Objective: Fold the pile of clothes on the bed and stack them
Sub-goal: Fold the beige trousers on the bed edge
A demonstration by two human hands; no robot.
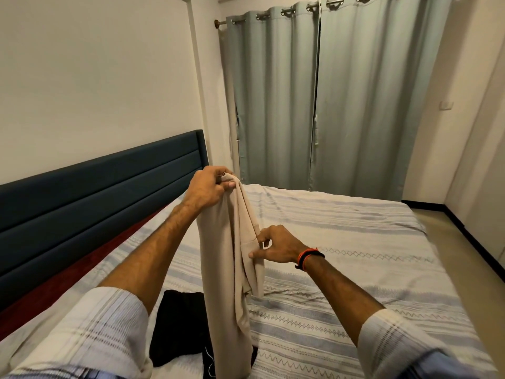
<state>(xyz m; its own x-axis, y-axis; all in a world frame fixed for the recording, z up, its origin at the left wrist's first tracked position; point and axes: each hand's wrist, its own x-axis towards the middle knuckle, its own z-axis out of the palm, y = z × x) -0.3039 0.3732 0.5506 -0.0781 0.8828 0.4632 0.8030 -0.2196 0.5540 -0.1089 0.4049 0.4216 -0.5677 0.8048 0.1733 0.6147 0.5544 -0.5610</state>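
Observation:
A beige garment (pixel 224 269) hangs lengthwise above the bed (pixel 355 269). My left hand (pixel 207 187) grips its top end, raised near the headboard. My right hand (pixel 278 246) pinches the garment's right edge lower down, at about mid-height, with thumb and fingers. The lower end of the beige cloth drops out of view at the bottom of the frame. A black garment (pixel 177 324) lies crumpled on the bed below my left forearm, partly hidden behind the beige one.
The bed has a white and grey-striped sheet. A dark blue headboard (pixel 95 192) runs along the left. Grey-green curtains (pixel 328 99) hang behind the bed. A strip of floor (pixel 464 255) shows at the right.

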